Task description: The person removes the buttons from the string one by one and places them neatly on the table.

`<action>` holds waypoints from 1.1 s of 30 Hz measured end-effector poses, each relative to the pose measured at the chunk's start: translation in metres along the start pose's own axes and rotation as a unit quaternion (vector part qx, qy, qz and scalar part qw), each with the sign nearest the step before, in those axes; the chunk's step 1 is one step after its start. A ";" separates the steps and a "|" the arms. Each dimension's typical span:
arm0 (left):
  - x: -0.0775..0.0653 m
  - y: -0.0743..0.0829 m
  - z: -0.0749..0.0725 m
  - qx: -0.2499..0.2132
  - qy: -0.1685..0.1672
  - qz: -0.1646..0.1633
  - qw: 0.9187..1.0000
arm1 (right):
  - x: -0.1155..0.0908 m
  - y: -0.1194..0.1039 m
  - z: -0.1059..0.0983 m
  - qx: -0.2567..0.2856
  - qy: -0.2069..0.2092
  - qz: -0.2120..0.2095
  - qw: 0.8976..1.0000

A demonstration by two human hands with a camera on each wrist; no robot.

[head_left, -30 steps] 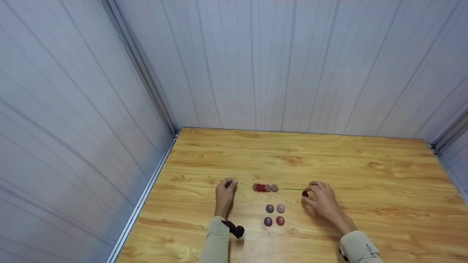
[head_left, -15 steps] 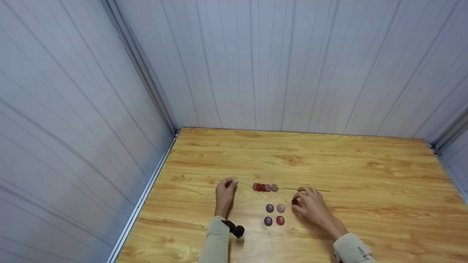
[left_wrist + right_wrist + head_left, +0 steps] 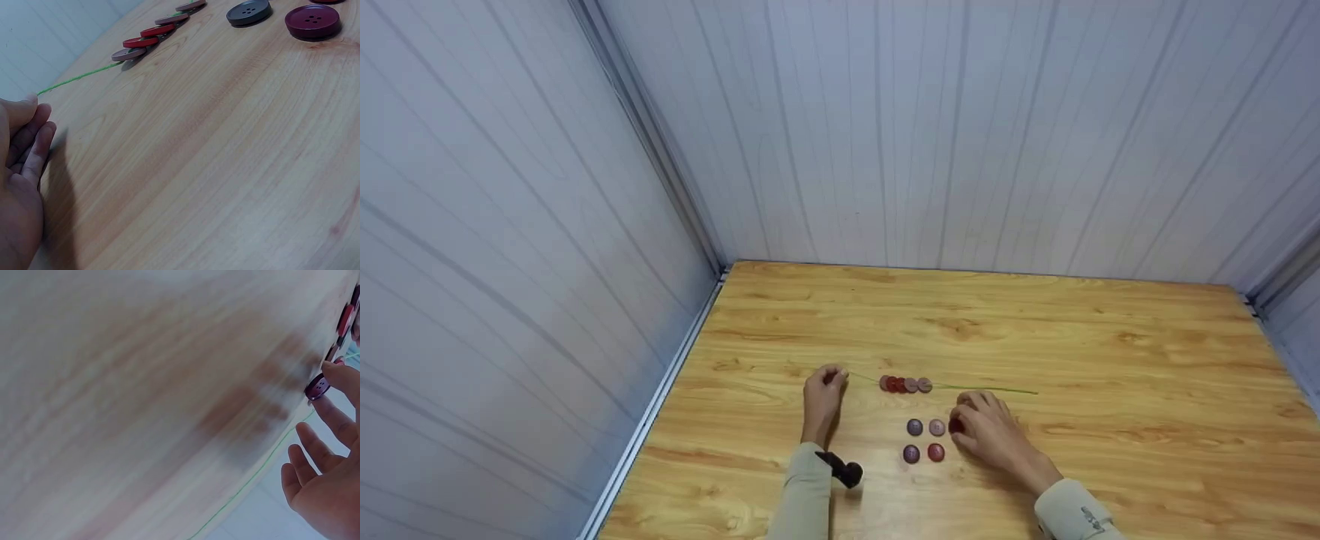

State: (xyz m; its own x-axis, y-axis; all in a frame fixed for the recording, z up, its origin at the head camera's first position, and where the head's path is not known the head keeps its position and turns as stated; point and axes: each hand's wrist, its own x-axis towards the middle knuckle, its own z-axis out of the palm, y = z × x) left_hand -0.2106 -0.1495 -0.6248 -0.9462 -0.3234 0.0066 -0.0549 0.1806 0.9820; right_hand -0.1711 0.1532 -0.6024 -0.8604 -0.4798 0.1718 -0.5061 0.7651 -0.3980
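Observation:
My left hand pinches one end of a green string between thumb and fingertips. Several overlapping pink and red buttons are threaded on that string, which runs on to the right along the table. Between thumb and forefinger my right hand holds a dark purple button, low over the wood and just right of a loose pink button. Beside the pink one lies a dark grey button. A purple button and a red button make up the nearer row.
The wooden table meets a pale panelled wall at the back and another wall on the left. The string's free right end lies past my right hand. A black wrist mount sticks out from my left sleeve.
My right hand has left the string and moved left and toward me with the purple button, uncovering the string's right end. The left hand stays put.

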 end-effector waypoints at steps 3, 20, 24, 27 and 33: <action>0.000 0.001 0.000 0.006 0.002 0.003 1.000 | 0.000 0.000 0.000 -0.003 -0.006 -0.002 1.000; -0.001 0.002 0.002 0.000 0.006 -0.012 1.000 | 0.038 -0.007 -0.005 0.061 0.027 0.045 0.997; -0.001 0.002 0.002 0.006 0.004 -0.007 1.000 | 0.050 -0.008 -0.001 0.077 0.019 0.063 0.995; -0.001 0.002 0.002 0.005 0.004 -0.005 1.000 | 0.057 -0.007 0.003 0.082 0.016 0.076 0.994; 0.000 0.003 0.001 0.001 0.004 -0.007 1.000 | 0.068 -0.005 0.009 0.087 0.011 0.089 0.992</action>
State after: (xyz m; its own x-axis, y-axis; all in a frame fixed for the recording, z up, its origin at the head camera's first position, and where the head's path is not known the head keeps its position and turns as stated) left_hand -0.2108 -0.1478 -0.6225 -0.9427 -0.3335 -0.0046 -0.0682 0.1791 0.9815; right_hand -0.2264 0.1129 -0.5962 -0.9373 -0.3329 0.1034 -0.3298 0.7506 -0.5726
